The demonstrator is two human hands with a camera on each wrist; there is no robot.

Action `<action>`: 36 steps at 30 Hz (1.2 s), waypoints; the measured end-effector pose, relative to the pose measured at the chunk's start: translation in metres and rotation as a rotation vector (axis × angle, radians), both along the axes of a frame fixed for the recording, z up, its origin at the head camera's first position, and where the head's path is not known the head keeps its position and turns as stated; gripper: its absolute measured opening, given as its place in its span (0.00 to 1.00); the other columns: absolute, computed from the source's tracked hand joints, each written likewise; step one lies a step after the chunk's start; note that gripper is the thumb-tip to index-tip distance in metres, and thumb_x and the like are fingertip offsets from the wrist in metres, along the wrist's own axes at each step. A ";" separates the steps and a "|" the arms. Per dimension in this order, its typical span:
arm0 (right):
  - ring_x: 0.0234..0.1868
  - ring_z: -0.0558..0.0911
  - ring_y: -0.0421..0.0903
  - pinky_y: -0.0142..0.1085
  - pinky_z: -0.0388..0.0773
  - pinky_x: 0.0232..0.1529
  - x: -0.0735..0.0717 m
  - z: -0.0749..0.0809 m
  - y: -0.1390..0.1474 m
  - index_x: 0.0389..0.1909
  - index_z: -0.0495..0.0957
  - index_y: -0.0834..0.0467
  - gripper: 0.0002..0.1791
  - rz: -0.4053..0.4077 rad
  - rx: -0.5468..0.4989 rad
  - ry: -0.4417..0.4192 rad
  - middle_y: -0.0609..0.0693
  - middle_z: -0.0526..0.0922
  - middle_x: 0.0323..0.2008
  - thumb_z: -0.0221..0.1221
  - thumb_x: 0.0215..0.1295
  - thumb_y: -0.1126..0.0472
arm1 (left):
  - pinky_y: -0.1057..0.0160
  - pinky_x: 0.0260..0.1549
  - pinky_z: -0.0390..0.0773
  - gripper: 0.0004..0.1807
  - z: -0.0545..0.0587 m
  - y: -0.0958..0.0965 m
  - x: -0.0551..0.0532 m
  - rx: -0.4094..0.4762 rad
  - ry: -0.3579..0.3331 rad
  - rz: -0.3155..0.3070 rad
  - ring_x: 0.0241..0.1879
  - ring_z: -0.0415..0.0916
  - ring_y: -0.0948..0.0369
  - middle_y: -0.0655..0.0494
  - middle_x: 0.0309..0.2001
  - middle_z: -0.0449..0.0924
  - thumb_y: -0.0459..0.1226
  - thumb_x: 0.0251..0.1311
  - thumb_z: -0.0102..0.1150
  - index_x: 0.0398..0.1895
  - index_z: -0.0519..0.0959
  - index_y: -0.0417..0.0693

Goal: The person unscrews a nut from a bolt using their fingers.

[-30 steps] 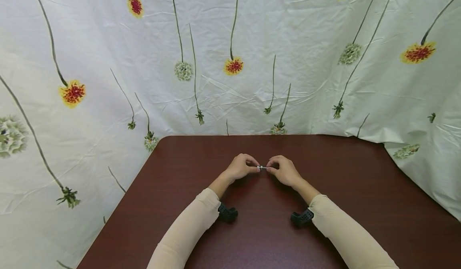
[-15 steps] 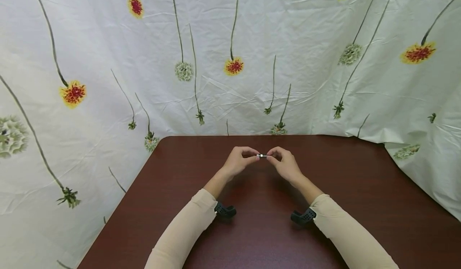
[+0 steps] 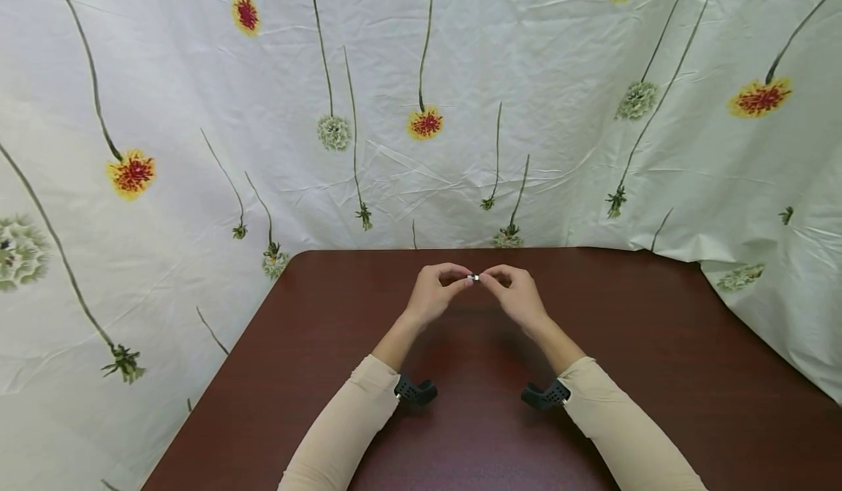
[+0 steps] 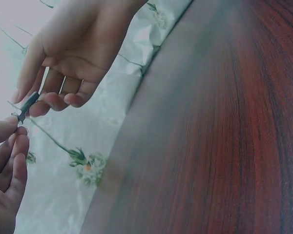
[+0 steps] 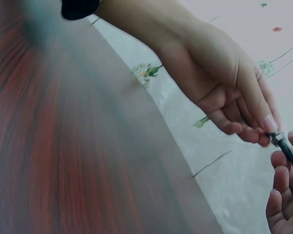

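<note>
A small bolt (image 3: pixel 473 278), with a dark shaft and a silvery hexagonal piece on it, is held between both hands above the table. My left hand (image 3: pixel 430 294) pinches one end by the hexagonal piece with thumb and finger. From the other side, the thumb and index finger of my right hand (image 3: pixel 518 297) pinch the shaft. The right wrist view shows the bolt (image 5: pixel 286 150) slanting from the left fingertips to the right ones. In the left wrist view the shaft (image 4: pixel 29 102) points toward the right hand. The fingertips partly hide both ends.
A dark reddish-brown table (image 3: pixel 473 432) lies under the arms. Behind it and to the left hangs a white cloth (image 3: pixel 381 52) printed with flowers. Black wrist mounts (image 3: pixel 416 391) stick out inward from the cream sleeves (image 3: pixel 342 425).
Both hands have moved up the head view, toward the table's far edge, with the bolt between them. The right fingertips have come closer to the left ones, and less shaft shows.
</note>
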State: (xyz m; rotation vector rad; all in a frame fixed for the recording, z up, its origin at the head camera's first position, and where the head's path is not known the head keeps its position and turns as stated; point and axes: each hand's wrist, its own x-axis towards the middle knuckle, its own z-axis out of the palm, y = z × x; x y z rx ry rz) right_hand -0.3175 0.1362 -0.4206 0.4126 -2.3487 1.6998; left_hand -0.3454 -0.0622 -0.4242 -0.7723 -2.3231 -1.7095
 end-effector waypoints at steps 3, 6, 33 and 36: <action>0.41 0.81 0.56 0.41 0.73 0.36 0.000 0.001 -0.002 0.44 0.87 0.63 0.11 -0.020 -0.002 0.008 0.63 0.87 0.40 0.65 0.74 0.58 | 0.60 0.38 0.81 0.08 0.001 0.001 0.002 -0.024 0.035 0.004 0.40 0.85 0.59 0.54 0.40 0.89 0.35 0.66 0.70 0.44 0.88 0.41; 0.39 0.81 0.52 0.41 0.74 0.36 0.000 0.001 -0.003 0.43 0.87 0.61 0.09 -0.038 -0.002 0.025 0.60 0.87 0.39 0.66 0.72 0.58 | 0.59 0.38 0.81 0.08 0.003 0.002 0.003 -0.053 0.059 0.012 0.39 0.84 0.59 0.54 0.40 0.89 0.35 0.66 0.70 0.45 0.88 0.41; 0.47 0.82 0.61 0.44 0.77 0.43 0.032 0.032 -0.013 0.50 0.82 0.72 0.12 -0.002 -0.025 0.004 0.62 0.86 0.43 0.61 0.75 0.66 | 0.53 0.42 0.82 0.08 -0.002 0.000 -0.002 -0.059 0.100 0.015 0.43 0.85 0.57 0.53 0.41 0.89 0.35 0.66 0.71 0.43 0.88 0.40; 0.47 0.83 0.59 0.41 0.76 0.42 0.030 0.030 -0.013 0.49 0.82 0.72 0.10 0.012 -0.021 0.016 0.63 0.86 0.44 0.62 0.73 0.69 | 0.55 0.42 0.82 0.07 -0.001 0.000 -0.002 -0.047 0.095 0.017 0.43 0.85 0.57 0.53 0.41 0.89 0.34 0.65 0.71 0.43 0.88 0.41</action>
